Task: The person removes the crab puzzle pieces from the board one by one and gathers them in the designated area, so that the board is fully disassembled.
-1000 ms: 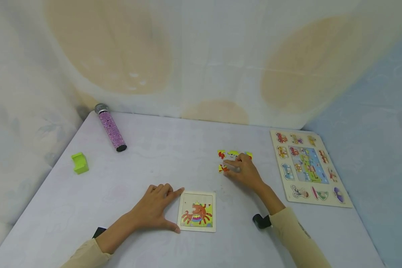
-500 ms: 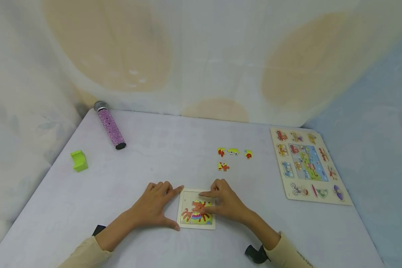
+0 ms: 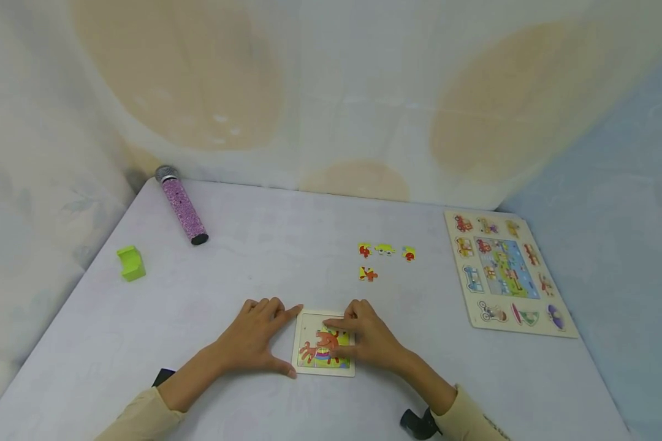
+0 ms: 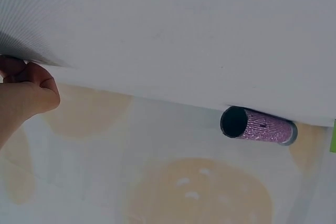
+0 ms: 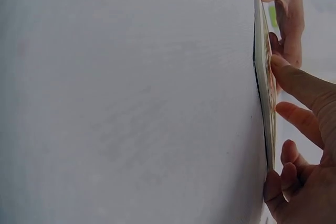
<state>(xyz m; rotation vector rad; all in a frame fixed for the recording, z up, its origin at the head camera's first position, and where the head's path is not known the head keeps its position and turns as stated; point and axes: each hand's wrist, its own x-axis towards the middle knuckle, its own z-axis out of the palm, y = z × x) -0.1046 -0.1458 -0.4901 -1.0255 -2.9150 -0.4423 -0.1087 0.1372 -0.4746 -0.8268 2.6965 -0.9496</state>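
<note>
A small square puzzle board [image 3: 323, 371] lies flat near the front, bearing a red crab picture. Its left edge lies along my left hand [image 3: 256, 343]; the thumb touches the lower corner and the forefinger the upper one, while the other fingers are bent, as the left wrist view also shows. On the right side, my right hand [image 3: 372, 334] lays its forefinger over the upper part of the picture and its thumb over the crab's right half. In the right wrist view, that thumb and a finger touch the board's face. The fingers hide part of the crab.
Loose puzzle pieces [image 3: 368, 274] lie beyond the board, several in yellow and red. A larger wooden puzzle board [image 3: 518, 329] is at the right. Far left are a glittery purple microphone [image 3: 184, 211] and a green block [image 3: 131, 264]. Cloth walls bound the table's back and sides.
My right hand has come from the loose pieces down to the small board and now touches its picture. The left hand stays at the board's left edge. The loose pieces seen now keep their places.
</note>
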